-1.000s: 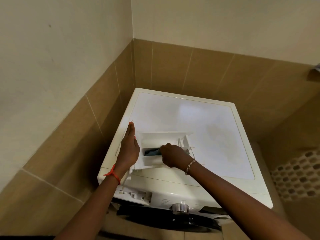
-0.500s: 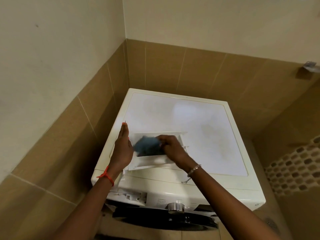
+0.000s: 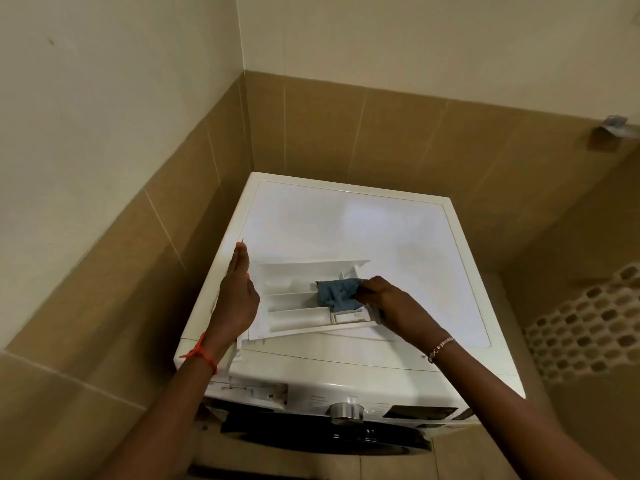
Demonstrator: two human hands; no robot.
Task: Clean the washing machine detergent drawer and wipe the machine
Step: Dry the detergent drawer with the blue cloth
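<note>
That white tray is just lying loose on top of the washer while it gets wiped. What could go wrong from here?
1. The drawer lies near the front left corner of the washing machine, and the left hand only rests flat against its side, so a firm wipe might slide it off.
2. The cloth gripped by the right hand is bunched in its narrow right-hand compartment and could snag there.

Dim warm light; soft glare on washing machine top (image 3: 363, 233); wide-angle bending at edges; slightly soft focus.
</note>
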